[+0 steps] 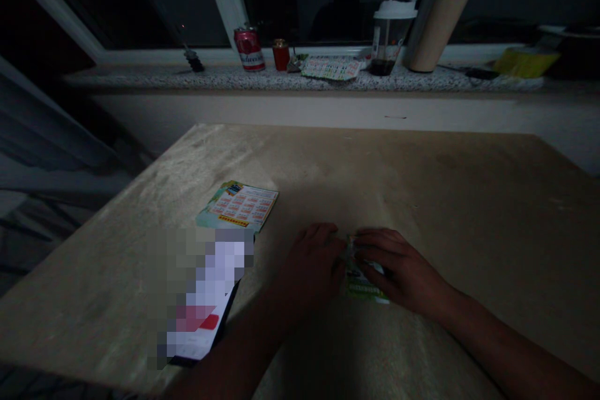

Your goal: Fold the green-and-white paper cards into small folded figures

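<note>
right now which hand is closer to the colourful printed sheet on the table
Left. The left hand rests just right of the printed sheet, nearer the camera, not touching it; the right hand sits farther right, across the small green card.

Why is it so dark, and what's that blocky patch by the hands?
Head view: dim light, brightest on the table, corners nearly black; head view: the blocky patch is pixelation, not blur; head view: left hand and right hand lie in shadow, so the green card between them shows little detail.
</note>
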`<state>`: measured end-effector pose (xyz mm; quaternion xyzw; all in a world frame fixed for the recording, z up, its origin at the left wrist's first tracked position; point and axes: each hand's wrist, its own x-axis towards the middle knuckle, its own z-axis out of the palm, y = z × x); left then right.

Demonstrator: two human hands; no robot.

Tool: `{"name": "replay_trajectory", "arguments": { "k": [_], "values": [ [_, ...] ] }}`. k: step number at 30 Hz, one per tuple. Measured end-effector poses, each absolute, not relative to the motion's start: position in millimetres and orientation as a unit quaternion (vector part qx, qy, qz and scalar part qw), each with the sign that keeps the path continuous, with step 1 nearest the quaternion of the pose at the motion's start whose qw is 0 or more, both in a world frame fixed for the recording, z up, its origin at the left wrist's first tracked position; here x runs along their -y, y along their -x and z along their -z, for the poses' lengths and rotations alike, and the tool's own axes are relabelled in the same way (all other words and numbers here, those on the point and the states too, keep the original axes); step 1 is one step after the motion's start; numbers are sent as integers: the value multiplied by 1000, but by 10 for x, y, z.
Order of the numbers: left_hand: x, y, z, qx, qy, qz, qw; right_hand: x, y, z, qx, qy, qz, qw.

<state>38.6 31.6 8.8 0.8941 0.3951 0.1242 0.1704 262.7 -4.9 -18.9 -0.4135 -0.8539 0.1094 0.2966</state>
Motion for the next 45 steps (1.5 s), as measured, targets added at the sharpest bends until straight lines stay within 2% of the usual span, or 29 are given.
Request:
{"name": "replay_trajectory", "arguments": {
  "k": [45],
  "values": [
    [-313, -394, -121, -392, -897, -117, 168, 50, -2619, 157, 853, 416, -103, 298]
  ]
}}
